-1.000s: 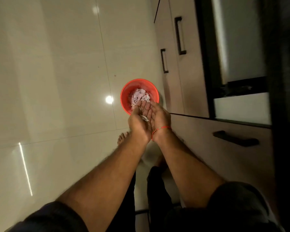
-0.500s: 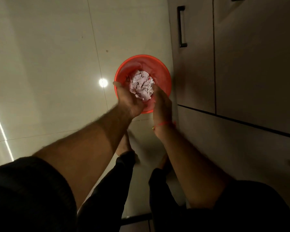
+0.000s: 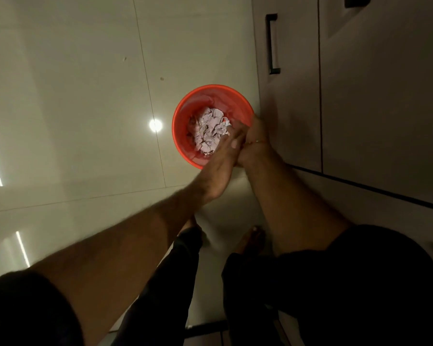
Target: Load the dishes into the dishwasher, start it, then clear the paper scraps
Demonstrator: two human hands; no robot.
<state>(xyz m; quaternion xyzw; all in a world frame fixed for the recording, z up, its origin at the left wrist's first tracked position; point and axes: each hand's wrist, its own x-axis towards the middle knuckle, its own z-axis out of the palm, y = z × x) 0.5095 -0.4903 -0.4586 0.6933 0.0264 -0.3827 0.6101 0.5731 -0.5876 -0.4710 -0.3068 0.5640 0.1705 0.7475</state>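
A round red bin [image 3: 183,111] stands on the pale tiled floor beside the cabinets. A wad of crumpled white paper scraps [image 3: 209,131] lies inside it. My left hand [image 3: 223,158] reaches across over the bin's near right rim, fingers straight, their tips by the paper. My right hand [image 3: 256,129], with a red thread at the wrist, is at the bin's right rim and lies against my left hand. Its fingers are mostly hidden behind the left hand. Neither hand grips the paper.
Beige cabinet fronts [image 3: 360,96] with a dark vertical handle [image 3: 273,43] rise just right of the bin. My bare feet [image 3: 253,236] and dark trouser legs stand on the floor below the hands. Glossy floor tiles [image 3: 73,108] with light reflections stretch to the left.
The paper wad that both cupped hands held over the bin now lies inside it. My left hand has swung right across the bin's rim to meet my right hand.
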